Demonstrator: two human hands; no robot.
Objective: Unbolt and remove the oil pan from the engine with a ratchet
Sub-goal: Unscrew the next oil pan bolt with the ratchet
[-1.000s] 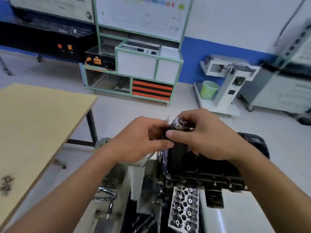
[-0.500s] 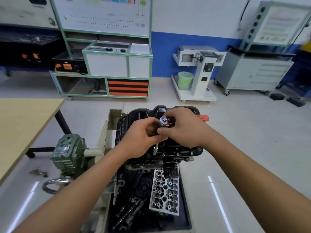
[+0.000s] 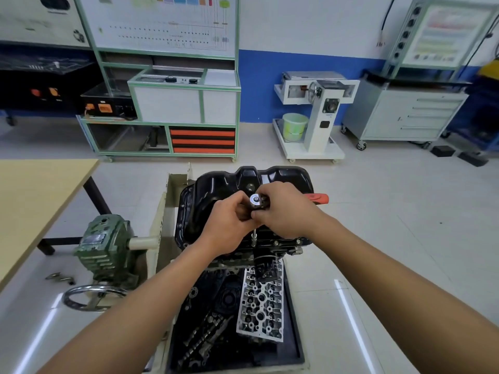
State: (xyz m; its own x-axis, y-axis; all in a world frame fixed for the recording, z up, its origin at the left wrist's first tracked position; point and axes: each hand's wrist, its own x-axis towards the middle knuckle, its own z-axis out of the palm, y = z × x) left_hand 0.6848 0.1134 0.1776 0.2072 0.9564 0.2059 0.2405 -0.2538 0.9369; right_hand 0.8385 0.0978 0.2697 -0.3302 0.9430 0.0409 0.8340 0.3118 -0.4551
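Note:
The black oil pan [image 3: 216,190] sits bottom-up on the engine block, which is mounted on a stand. Above its near flange, my left hand [image 3: 229,225] and my right hand [image 3: 286,211] both grip the ratchet [image 3: 255,200] at its silver head. Its red handle end [image 3: 317,198] sticks out to the right past my right hand. A thin extension with a socket [image 3: 254,237] runs straight down from the head onto a bolt on the pan's near flange. More flange bolts [image 3: 275,242] show along that near edge.
A green gearbox [image 3: 104,247] with a chrome handwheel [image 3: 91,296] stands at the left of the stand. Below the engine, a black tray [image 3: 293,319] holds a cylinder head [image 3: 260,300] and camshafts. A wooden table [image 3: 35,201] is at left; loose bolts [image 3: 60,278] lie on the floor.
The view swung right and down, bringing the oil pan and tray into full view. Both hands stayed on the ratchet head and lowered the extension onto a near flange bolt.

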